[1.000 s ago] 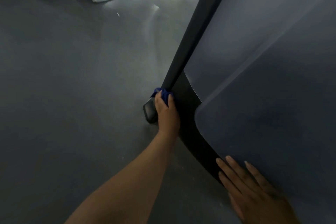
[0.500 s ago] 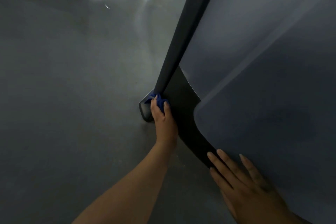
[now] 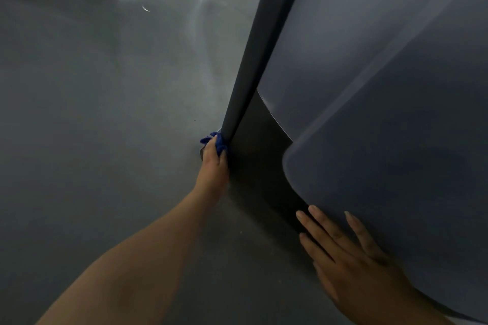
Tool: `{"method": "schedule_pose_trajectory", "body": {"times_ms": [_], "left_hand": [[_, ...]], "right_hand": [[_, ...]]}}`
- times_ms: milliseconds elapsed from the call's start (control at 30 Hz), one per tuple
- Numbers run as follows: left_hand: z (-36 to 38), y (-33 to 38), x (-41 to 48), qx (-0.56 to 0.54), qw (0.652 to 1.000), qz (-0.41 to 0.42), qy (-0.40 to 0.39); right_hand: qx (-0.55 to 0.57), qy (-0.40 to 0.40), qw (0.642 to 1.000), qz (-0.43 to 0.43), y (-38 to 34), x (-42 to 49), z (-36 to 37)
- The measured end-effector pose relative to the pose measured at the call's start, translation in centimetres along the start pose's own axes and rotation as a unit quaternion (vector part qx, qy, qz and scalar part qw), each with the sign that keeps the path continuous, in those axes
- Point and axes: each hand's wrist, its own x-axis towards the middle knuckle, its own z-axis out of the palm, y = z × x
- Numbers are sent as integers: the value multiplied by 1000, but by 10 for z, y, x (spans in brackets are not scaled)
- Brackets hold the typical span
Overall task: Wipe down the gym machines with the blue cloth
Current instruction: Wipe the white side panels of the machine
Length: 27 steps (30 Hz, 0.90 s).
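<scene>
1. Post [image 3: 260, 47] rises from the floor [image 3: 105, 113], leaning right.
2. My left hand [image 3: 214, 166] has its fingers curled round the bunched blue cloth [image 3: 216, 143] at the post's bottom end.
3. Right hand [image 3: 351, 269] lies flat on the cover [image 3: 383, 140].
4. Left now mostly hides the foot [image 3: 201, 152] that was visible a second ago.

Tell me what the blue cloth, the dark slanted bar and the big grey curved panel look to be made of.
Small blue cloth bunched in the left hand: soft fabric, possibly microfibre; it crumples into folds. Dark slanted bar: probably painted metal, satin; straight edges, soft sheen. Large grey curved panel: likely moulded plastic, matte; rounded seamless contours, no glare.
</scene>
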Motion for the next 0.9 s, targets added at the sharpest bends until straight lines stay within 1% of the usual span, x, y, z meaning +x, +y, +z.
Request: {"method": "schedule_pose_trajectory", "body": {"times_ms": [67,167,233,300,333,433,533,700,833,900], "left_hand": [[1,-2,2,11,1000,-1,6],[-3,-7,32,74,997,-4,14],[-13,-7,46,117,993,-6,-3],[-18,-10,40,164,986,-18,-8],[-17,-13,30,169,985,-25,-9],[-8,-17,-11,200,979,-3,-29],[-10,-17,1,231,972,12,-28],[-27,-16,20,238,970,16,-40],[-14,-20,-17,206,978,-10,-18],[-13,-25,-30,223,975,12,-15]], "right_hand": [[8,2,1000,-1,1,1,-1],[-3,-4,1000,-18,3,1,2],[-17,-12,999,-25,3,0,4],[-20,-11,999,-22,4,1,4],[-14,-9,1000,-19,4,1,4],[5,4,1000,-13,4,2,4],[3,15,1000,-8,3,2,4],[2,24,1000,-15,3,-2,6],[24,35,999,-5,2,-1,6],[33,45,998,-4,2,0,7]]}}
